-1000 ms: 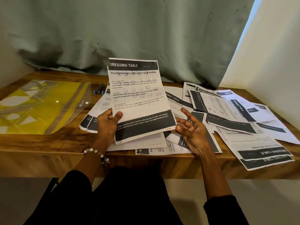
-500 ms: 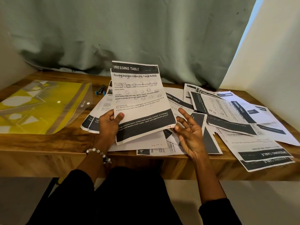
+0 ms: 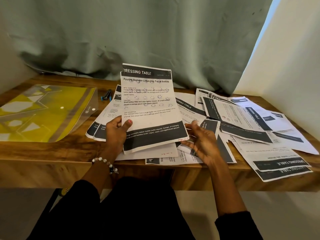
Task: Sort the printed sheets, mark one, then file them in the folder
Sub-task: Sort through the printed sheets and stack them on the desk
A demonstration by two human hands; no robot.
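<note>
Across the brown wooden table point(image 3: 43, 151) lay scattered printed white sheets point(image 3: 256, 122), with a yellow translucent plastic folder point(image 3: 39, 115) at the left. Above them the left hand point(image 3: 116, 134) gripped a raised "Dressing Table" sheet point(image 3: 149, 108), thumb on front. Just beside its lower corner, the right hand point(image 3: 202, 142) hovered, fingers spread and holding nothing.

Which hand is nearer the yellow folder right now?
Left. The left hand grips the raised sheet just right of the yellow folder; the right hand hovers open farther right, beyond that sheet.
</note>
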